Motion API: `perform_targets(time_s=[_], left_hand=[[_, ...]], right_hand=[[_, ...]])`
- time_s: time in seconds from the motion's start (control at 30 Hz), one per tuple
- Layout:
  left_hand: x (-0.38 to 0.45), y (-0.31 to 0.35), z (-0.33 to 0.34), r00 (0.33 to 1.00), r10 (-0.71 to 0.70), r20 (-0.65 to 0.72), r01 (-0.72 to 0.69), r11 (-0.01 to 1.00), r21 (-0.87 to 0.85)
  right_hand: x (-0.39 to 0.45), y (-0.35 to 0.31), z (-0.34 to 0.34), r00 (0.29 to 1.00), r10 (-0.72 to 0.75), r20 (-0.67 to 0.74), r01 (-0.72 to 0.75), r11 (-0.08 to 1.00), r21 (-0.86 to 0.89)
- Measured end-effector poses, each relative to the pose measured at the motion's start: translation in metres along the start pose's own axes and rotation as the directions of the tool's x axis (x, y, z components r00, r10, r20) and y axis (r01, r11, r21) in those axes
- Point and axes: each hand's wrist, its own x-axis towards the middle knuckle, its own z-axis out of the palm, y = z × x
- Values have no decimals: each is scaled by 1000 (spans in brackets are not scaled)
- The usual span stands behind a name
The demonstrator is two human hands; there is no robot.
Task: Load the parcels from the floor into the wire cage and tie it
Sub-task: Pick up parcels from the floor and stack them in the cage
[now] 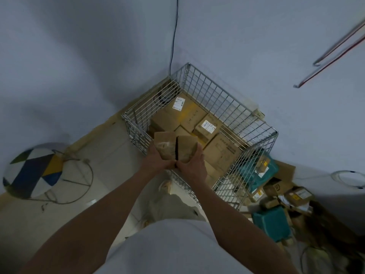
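Two small parcels [174, 148] are being gripped side by side, one by the left hand [156, 162], one by the right hand [194, 168], above the wire cage [233, 107] at twelve o'clock.

The room is dim, with plain pale walls [79, 56] that meet in a corner. A thin black cable [173, 36] runs down this corner to the light tiled floor [110, 155]. At left stands a round stool [33, 171] — its cushion has coloured triangles.
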Motion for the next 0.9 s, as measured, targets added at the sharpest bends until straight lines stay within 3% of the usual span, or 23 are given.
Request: perform_targets(time_s=[0.13, 0.27, 0.33, 0.43, 0.57, 0.7, 0.8, 0.9], left_hand=[[49, 13, -25, 993, -87, -76, 81, 994, -71], [94, 33, -60, 984, -107, -142, 132, 973, 188], [118, 51, -69, 990, -34, -140, 85, 923, 376], [153, 72, -71, 999, 44, -31, -15, 784, 620], [191, 92, -58, 980, 162, 117, -195, 646, 738], [239, 90, -48, 980, 125, 155, -199, 616, 762], [271, 91, -47, 939, 67, 337, -312, 581, 752], [308, 84, -57, 862, 31, 506, -467, 440, 767]], right_hand=[[43, -31, 24, 998, -45, 47, 45, 999, 8], [92, -56, 40, 995, -42, 87, 38, 998, 52], [114, -55, 42, 997, 20, 79, -24, 998, 56], [142, -44, 36, 989, 145, 13, -146, 988, 42], [166, -29, 23, 937, 349, -34, -340, 928, 153], [182, -17, 27, 860, 506, -68, -495, 859, 133], [185, -20, 30, 823, 568, -26, -562, 820, 111], [189, -23, 41, 755, 655, -19, -642, 744, 185]])
